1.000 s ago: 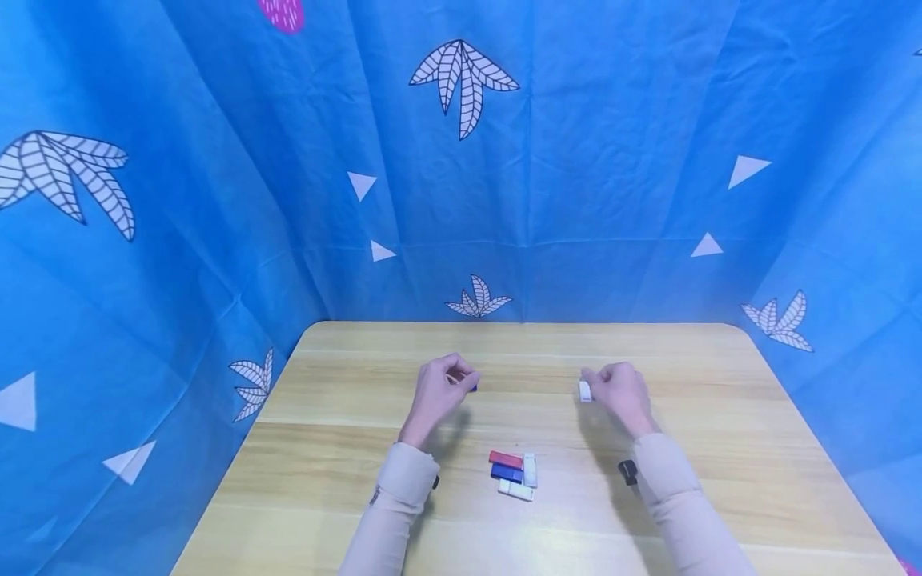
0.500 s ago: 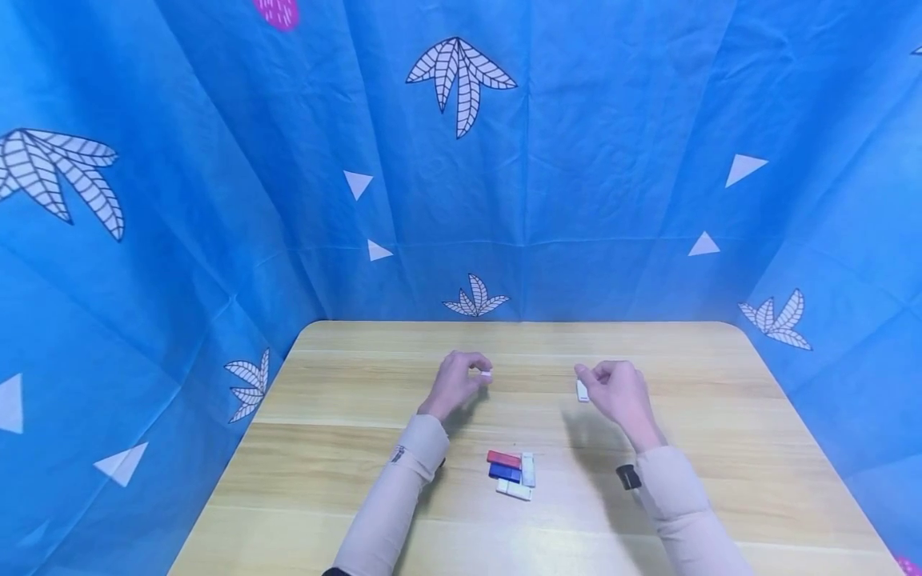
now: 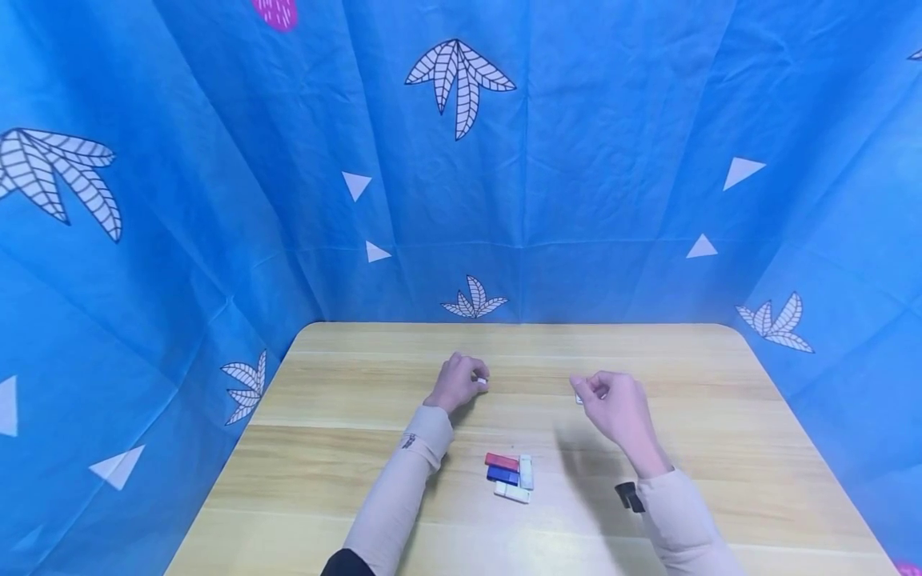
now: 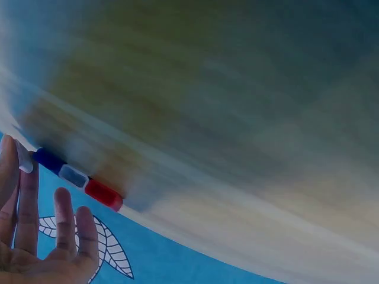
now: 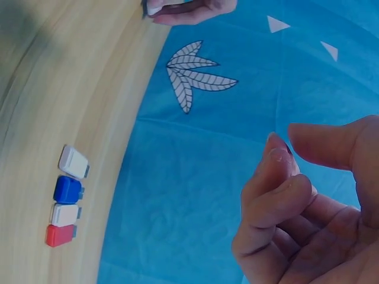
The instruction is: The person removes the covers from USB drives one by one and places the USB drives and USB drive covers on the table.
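Note:
My left hand (image 3: 456, 383) pinches a small white block (image 4: 25, 161) at the end of a row of blue (image 4: 49, 161), white (image 4: 74, 176) and red (image 4: 104, 194) blocks. Whether it touches the blue one, I cannot tell. Over the table's right part, my right hand (image 3: 621, 406) hovers with loosely curled fingers, thumb and index tips close, nothing visible between them. Beside it in the right wrist view lies another row: white (image 5: 73, 161), blue (image 5: 68, 189), white (image 5: 64, 215) and red (image 5: 60, 235). The head view shows only a white sliver of it.
Between the forearms, nearer the front, lie loose blocks: red (image 3: 502, 462), blue (image 3: 503, 476), and two white ones (image 3: 512, 492), (image 3: 526, 472). A blue patterned curtain (image 3: 522, 200) hangs behind the wooden table (image 3: 346, 480) and on both sides.
My left hand has moved right with the white block, then slightly down. My right hand has shifted a little nearer the front and now covers more of the white block by its fingertips.

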A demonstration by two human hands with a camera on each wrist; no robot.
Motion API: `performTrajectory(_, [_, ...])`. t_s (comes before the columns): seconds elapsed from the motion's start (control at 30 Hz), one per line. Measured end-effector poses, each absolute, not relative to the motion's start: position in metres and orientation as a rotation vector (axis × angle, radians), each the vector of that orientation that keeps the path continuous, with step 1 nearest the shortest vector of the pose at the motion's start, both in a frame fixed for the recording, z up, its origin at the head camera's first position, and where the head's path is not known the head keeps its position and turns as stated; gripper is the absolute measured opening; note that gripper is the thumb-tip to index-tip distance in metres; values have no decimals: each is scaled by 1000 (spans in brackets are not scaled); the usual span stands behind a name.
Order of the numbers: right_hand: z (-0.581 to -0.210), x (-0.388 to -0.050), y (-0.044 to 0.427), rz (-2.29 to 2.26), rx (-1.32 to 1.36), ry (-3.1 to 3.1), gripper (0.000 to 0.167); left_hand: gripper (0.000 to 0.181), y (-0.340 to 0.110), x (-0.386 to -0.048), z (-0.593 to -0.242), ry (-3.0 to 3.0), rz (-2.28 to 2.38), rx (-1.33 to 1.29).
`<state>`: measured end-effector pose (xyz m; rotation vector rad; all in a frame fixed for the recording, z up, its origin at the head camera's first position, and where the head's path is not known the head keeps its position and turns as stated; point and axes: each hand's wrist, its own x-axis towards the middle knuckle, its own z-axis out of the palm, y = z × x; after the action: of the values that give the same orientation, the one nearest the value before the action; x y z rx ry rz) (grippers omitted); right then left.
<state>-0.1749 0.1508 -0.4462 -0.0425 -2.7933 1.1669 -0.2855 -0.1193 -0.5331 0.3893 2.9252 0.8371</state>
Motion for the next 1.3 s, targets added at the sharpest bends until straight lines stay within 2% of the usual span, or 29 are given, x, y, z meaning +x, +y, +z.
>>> performTrajectory(0.27, [-439,-169,151,1174,-31,-2777,31,19,-121,-286,-537,2958,702,403])
performTrajectory(0.47, [-436,-168,151,1181,-21,-2782,30,12,-122,-284,-534,2998,609,417])
performTrajectory(0.9, [-434,-167,146,1177,16,-2791,25,11,-130,-282,-532,2945,669,359])
performTrajectory(1.03, [-431,-165,142,1175,16,-2815,25,17,-133,-281,-532,2947,671,362])
performTrajectory(1.2, [-427,-163,135,1186,36,-2817,20,33,-141,-273,-527,3027,687,347])
performTrajectory(1.3, [-428,-161,129,1180,80,-2818,16,34,-146,-261,-519,3110,691,310])
